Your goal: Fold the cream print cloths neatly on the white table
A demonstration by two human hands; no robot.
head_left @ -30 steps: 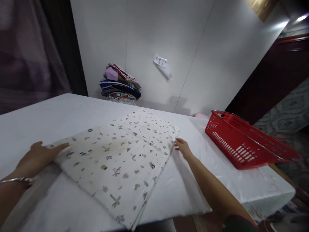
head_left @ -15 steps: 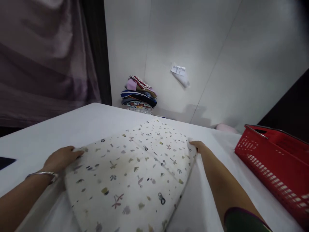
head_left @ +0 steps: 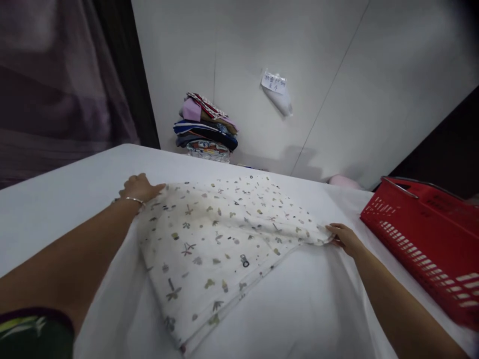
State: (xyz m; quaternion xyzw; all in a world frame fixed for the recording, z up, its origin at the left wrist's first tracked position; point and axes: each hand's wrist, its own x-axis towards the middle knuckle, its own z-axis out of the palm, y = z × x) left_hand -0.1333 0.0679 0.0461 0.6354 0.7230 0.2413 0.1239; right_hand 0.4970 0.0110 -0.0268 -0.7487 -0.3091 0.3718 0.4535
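Note:
A white cloth (head_left: 217, 224) printed with small plants and dots lies in layers across the white table (head_left: 284, 299). Its near corner points toward me, and a raised fold runs across its middle. My left hand (head_left: 140, 189), a silver bangle at the wrist, pinches the cloth's left edge. At the right, my right hand (head_left: 345, 238) grips the cloth's right edge between thumb and fingers, where the fabric bunches a little.
A red plastic basket (head_left: 419, 239) with slotted sides stands on the table at the right. Folded fabrics (head_left: 205, 124) are stacked by the wall. A paper note (head_left: 275, 85) hangs there, and a pinkish curtain (head_left: 56, 89) hangs at the left.
My left hand has moved forward and right with the cloth's left edge; my right hand has shifted right. The cloth's near end has drawn away from me, baring table. The view has tilted.

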